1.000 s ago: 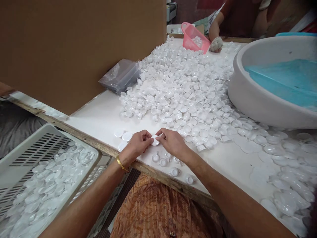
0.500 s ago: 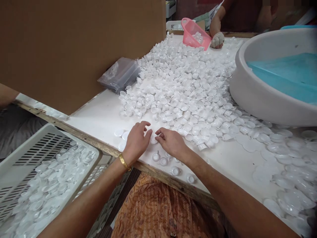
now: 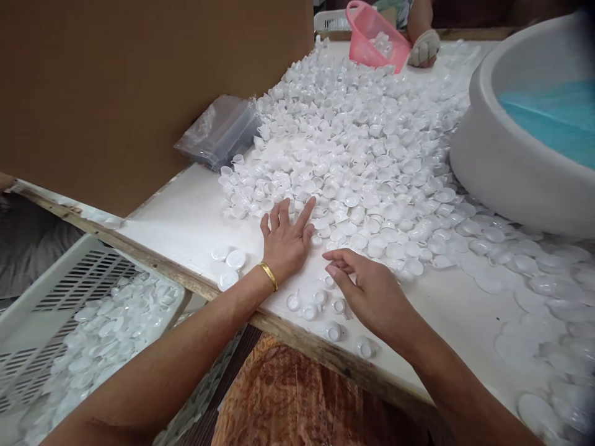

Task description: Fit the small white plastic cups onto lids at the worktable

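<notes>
My left hand, with a gold bracelet at the wrist, is spread palm down at the near edge of a big heap of small white toy cups and saucers. Nothing shows in its fingers, though the underside is hidden. My right hand hovers to its right, loosely curled, thumb and forefinger a little apart with no item visible between them. Several little cups stand upside down between that hand and the table edge. Left of my left wrist lie three white discs, probably saucers.
A large cardboard box stands at the left, a plastic-wrapped packet beside it. A slotted basket of white pieces sits below the wooden table edge. Across the table are a pink scoop, a co-worker's gloved hand and a big round tub.
My left hand has moved right and forward to the heap, its fingers spreading. My right hand has drawn right, apart from the left. More upturned cups show between them and the edge.
</notes>
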A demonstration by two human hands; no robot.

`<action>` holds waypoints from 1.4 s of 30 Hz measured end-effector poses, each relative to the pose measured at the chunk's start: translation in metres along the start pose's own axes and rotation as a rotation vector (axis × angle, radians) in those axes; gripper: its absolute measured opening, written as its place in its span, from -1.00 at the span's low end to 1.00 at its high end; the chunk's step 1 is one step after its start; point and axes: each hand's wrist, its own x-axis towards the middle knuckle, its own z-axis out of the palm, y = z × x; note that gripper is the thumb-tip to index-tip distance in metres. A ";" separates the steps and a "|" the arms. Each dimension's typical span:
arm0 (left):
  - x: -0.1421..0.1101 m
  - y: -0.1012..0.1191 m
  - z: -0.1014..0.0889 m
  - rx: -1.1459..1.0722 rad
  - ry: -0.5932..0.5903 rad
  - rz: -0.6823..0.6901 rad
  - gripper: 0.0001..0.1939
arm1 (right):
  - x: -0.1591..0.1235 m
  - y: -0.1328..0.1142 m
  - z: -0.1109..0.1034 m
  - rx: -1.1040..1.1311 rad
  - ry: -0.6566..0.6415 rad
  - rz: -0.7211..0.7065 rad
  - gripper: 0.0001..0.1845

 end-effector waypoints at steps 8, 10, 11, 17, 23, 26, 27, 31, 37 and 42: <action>0.004 0.000 0.001 0.029 -0.046 0.042 -0.50 | -0.007 0.011 -0.007 0.149 0.109 0.066 -0.72; 0.005 0.000 0.000 0.039 -0.074 0.084 -0.51 | -0.007 0.007 -0.009 0.161 0.120 0.047 -0.72; 0.006 0.001 0.000 0.039 -0.090 0.105 -0.51 | -0.007 0.004 -0.010 0.165 0.119 0.041 -0.72; 0.006 0.002 -0.001 0.018 -0.063 0.094 -0.51 | -0.014 0.000 -0.013 0.179 0.125 -0.015 -0.74; 0.001 -0.001 -0.003 -0.190 0.018 -0.131 -0.49 | -0.014 0.008 -0.014 0.165 0.219 -0.049 -0.76; -0.003 -0.005 -0.006 -0.396 0.136 -0.187 -0.47 | -0.012 0.011 -0.006 0.122 0.205 -0.123 -0.76; -0.005 -0.006 -0.007 -0.468 0.167 -0.199 -0.47 | -0.012 0.012 -0.002 0.091 0.189 -0.160 -0.77; -0.009 -0.013 -0.014 -0.814 0.165 -0.357 -0.45 | -0.011 0.016 0.012 -0.064 0.148 -0.252 -0.77; -0.006 -0.002 -0.016 -1.289 0.151 -0.660 -0.45 | -0.012 0.009 0.028 -0.165 0.101 -0.383 -0.68; -0.003 0.018 -0.014 -1.305 0.183 -0.651 -0.49 | -0.012 0.004 0.036 -0.270 0.130 -0.398 -0.66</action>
